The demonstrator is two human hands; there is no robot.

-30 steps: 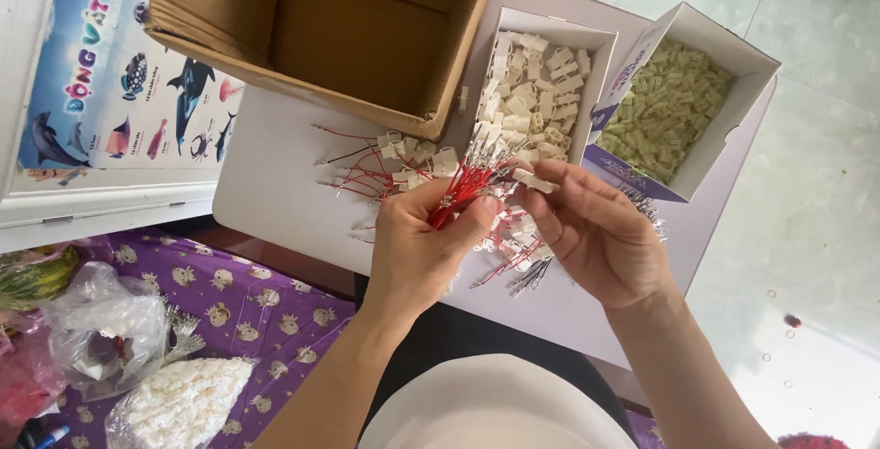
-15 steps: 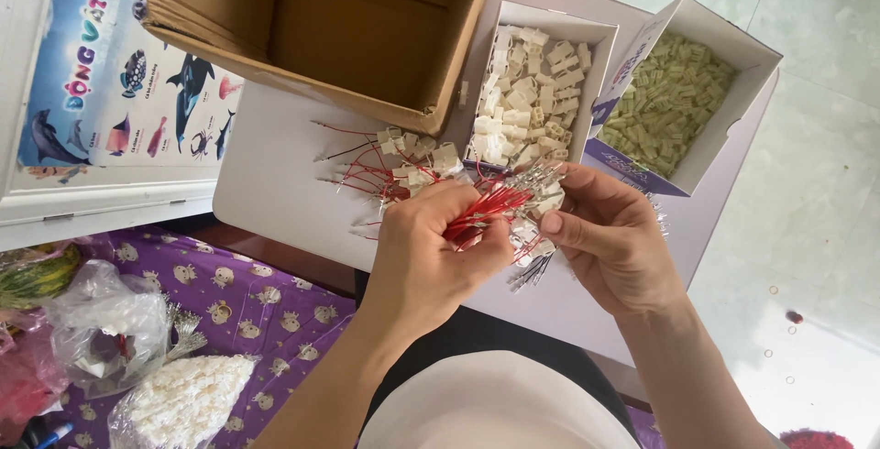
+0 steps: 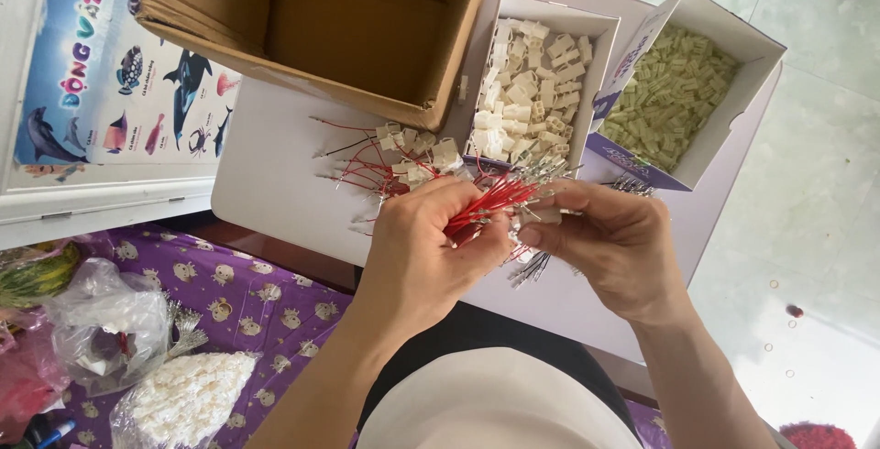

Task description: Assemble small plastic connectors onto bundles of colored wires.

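Pale tiled floor, and over it a white counter (image 3: 275,183) with everything piled on. So, a bundle of red wires (image 3: 490,202) is gripped in the left hand (image 3: 426,247), fingers curled tight round it with the metal tips fanning out toward the right. The right hand (image 3: 614,243) pinches a small white connector (image 3: 541,217) between thumb and fingertips, right up against those wire tips. Looks to me like the step is seating a wire end into the connector, which would call for lining one tip up with a slot while the rest of the bundle stays out of the way.

Just beyond the left hand there's a heap of finished wired connectors (image 3: 394,160). Past both hands sits a box of white connectors (image 3: 536,92), and beyond the right hand a box of greenish connectors (image 3: 669,101). A big cardboard box (image 3: 312,27) sits further out. The loose wires crowding the fingers seem the main nuisance.
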